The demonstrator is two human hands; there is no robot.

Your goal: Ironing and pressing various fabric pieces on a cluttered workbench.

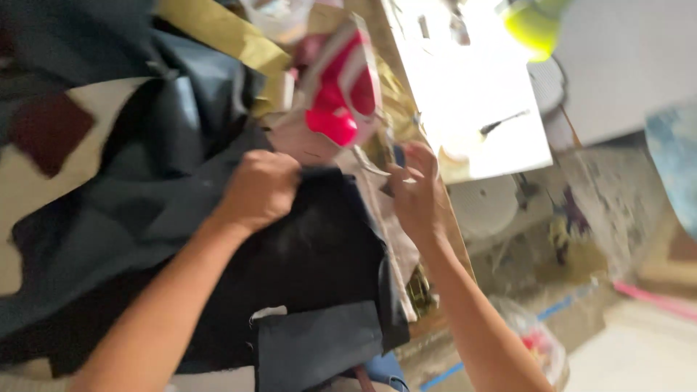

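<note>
Head view looks down, tilted, on a heap of cloth pieces. At the centre of the frame the left hand (259, 190) is curled into a fist, its fingers pressed together and bunched into the upper edge of a black fabric piece (312, 254) that spreads from the middle down toward the lower centre. Just right of it, the right hand (415, 194) has its fingers bent and drawn close, pinching the pale edge of the cloth beside the black piece; a small dark object shows at its fingertips, too blurred to tell what it is. The two hands sit near each other, apart, with the black fabric's top edge between them.

Dark blue-grey fabric (145, 181) lies crumpled across the left half of the frame, under and beside the left forearm. A dull gold strip of cloth (225, 33) crosses the upper centre-left. Above the hands lies a bright pink and white piece (341, 101). A brightly lit white surface (479, 94) fills the upper right of centre, washed out by glare. A yellow-green round object (534, 29) sits at the top right edge.
</note>
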